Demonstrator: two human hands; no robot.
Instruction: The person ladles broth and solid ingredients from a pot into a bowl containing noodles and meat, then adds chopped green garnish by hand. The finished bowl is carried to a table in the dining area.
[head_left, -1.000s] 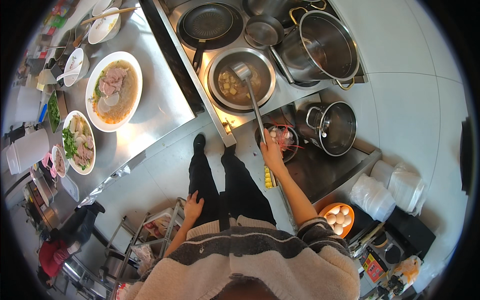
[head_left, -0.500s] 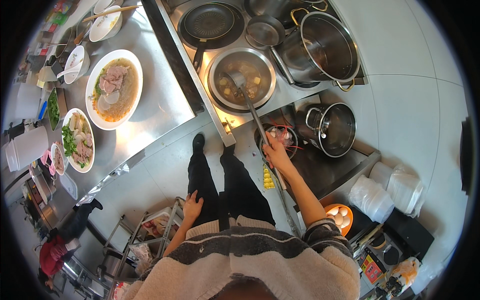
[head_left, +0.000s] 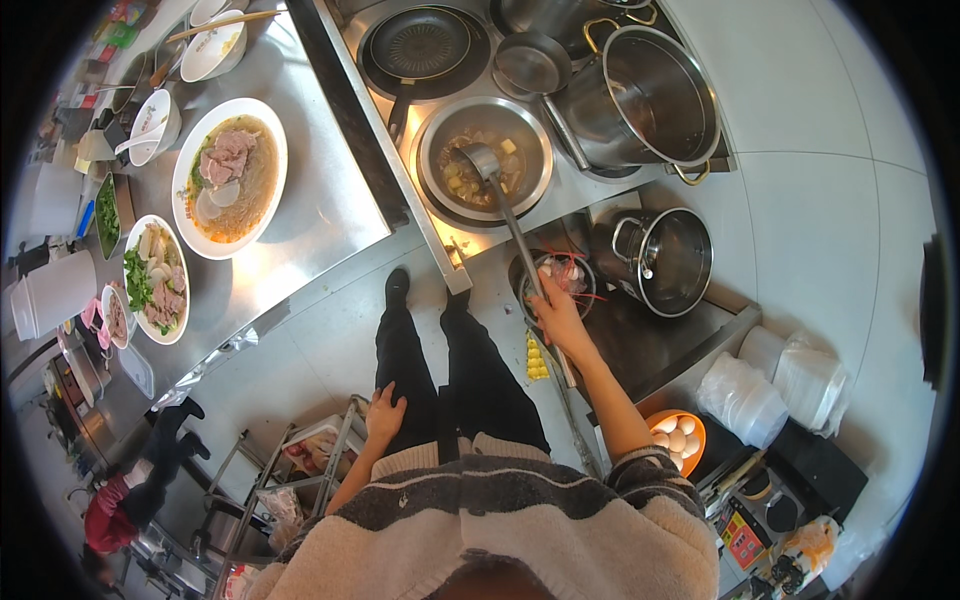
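Note:
My right hand (head_left: 562, 320) is closed round the long handle of a metal ladle (head_left: 510, 218). The ladle's head dips into the broth of a round steel pan (head_left: 541, 155) on the stove, where pale yellow chunks and other pieces float. Below that hand, a pot (head_left: 590, 268) on the lower shelf holds a bundle with red strings. My left hand (head_left: 385, 412) rests against my left thigh, fingers spread and holding nothing.
A black frying pan (head_left: 420, 42), a small saucepan (head_left: 531, 66) and a tall stockpot (head_left: 660, 150) share the stove. Filled soup bowls (head_left: 277, 190) stand on the steel counter at left. An orange bowl of eggs (head_left: 699, 432) is near my right elbow. Another person (head_left: 112, 515) stands at lower left.
My right hand and the ladle have shifted slightly, and its head has turned in the broth. The floating pieces have moved. My left hand stays put; the other person has changed position.

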